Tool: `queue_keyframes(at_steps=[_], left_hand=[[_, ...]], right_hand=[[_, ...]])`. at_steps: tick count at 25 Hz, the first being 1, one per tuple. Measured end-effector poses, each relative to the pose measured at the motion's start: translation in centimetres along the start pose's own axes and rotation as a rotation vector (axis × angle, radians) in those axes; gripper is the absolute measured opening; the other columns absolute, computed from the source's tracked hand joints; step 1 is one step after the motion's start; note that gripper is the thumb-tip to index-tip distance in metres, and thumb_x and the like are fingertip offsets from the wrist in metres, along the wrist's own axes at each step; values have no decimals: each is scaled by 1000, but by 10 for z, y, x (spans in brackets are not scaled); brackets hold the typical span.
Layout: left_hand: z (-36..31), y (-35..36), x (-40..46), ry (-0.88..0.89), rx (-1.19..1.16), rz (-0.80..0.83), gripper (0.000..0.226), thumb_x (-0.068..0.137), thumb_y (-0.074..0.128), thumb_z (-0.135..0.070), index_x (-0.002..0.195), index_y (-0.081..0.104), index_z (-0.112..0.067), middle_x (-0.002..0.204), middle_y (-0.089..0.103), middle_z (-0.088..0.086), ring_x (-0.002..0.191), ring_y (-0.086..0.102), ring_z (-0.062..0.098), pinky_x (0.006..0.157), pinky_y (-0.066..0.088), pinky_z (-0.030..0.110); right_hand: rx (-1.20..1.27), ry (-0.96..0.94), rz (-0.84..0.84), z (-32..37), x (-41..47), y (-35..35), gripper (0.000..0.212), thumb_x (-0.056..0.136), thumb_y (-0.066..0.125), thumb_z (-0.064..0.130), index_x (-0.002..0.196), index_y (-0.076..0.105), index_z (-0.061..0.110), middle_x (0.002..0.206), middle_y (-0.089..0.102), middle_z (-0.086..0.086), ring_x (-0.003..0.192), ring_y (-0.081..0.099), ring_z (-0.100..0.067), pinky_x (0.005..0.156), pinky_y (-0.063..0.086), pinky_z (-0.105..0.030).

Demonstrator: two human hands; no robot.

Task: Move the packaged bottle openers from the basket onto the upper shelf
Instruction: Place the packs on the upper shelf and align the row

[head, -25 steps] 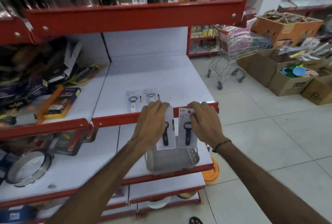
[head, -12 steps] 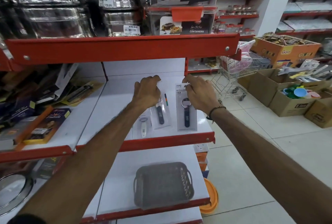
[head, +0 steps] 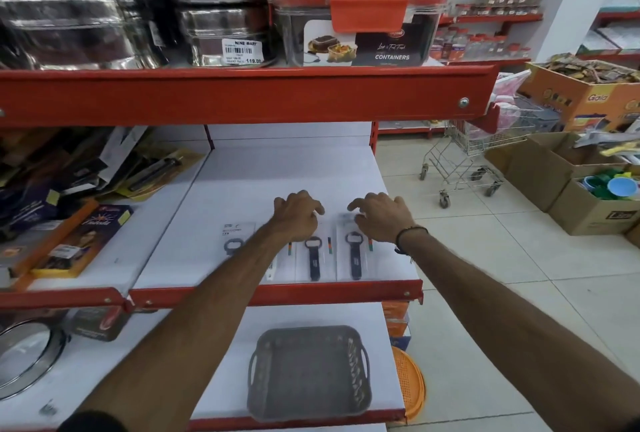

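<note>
Two packaged bottle openers with dark handles lie flat side by side on the white upper shelf (head: pixel 277 172), one (head: pixel 313 258) under my left hand (head: pixel 298 215) and one (head: pixel 354 258) under my right hand (head: pixel 377 215). Both hands hover over the packs' top ends with fingers spread, fingertips at or just above the cards. Further left, a third pack with a grey opener (head: pixel 233 241) is partly hidden by my left forearm. The grey plastic basket (head: pixel 308 371) stands on the shelf below, with nothing visible inside.
Boxed kitchenware (head: pixel 79 241) is piled on the left part of the shelf. Steel tins and container boxes (head: pixel 363 36) fill the shelf above. A shopping trolley (head: pixel 467 154) and open cardboard boxes (head: pixel 588 196) stand on the tiled floor at right. An orange basket (head: pixel 412 383) leans beside the lower shelf.
Both hands lifted a pack each from the basket, carried them up to the upper shelf and laid them down flat. The fingers have now opened off the packs.
</note>
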State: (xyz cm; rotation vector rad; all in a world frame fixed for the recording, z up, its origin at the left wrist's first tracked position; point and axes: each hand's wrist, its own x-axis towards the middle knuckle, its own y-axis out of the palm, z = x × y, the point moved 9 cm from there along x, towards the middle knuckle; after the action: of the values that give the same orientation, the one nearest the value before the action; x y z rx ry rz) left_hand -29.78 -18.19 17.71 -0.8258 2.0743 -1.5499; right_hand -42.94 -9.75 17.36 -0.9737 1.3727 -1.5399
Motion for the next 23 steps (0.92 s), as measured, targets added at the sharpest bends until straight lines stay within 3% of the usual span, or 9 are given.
queue_keyframes(at_steps=[4, 9, 13, 23], left_hand=[[37, -15, -14, -46, -31, 136, 42, 95, 52, -14, 136, 54, -23, 150, 44, 4, 140, 39, 24, 116, 25, 45], [98, -49, -63, -174, 39, 356, 73, 87, 71, -20, 150, 33, -17, 158, 33, 7, 142, 37, 26, 117, 35, 39], [122, -43, -95, -197, 179, 518, 87, 82, 77, -25, 153, 27, -15, 161, 28, 6, 144, 35, 26, 117, 33, 34], [127, -38, -105, -115, 170, 454, 76, 82, 77, -26, 146, 39, -13, 151, 42, 9, 133, 46, 30, 109, 42, 41]], right_hand=[[8, -74, 3, 15, 0, -3, 44, 93, 50, 45, 136, 51, 34, 144, 51, 3, 130, 47, -23, 103, 36, -48], [319, -253, 266, 84, -4, 11, 69, 79, 71, 54, 141, 46, 37, 154, 40, 9, 143, 35, -17, 120, 26, -42], [252, -297, 357, 127, -10, 29, 85, 71, 78, 57, 145, 41, 35, 156, 39, 4, 141, 37, -23, 118, 27, -40], [271, -276, 334, 156, -14, 35, 77, 70, 83, 45, 139, 51, 35, 152, 43, 3, 138, 40, -23, 114, 30, -39]])
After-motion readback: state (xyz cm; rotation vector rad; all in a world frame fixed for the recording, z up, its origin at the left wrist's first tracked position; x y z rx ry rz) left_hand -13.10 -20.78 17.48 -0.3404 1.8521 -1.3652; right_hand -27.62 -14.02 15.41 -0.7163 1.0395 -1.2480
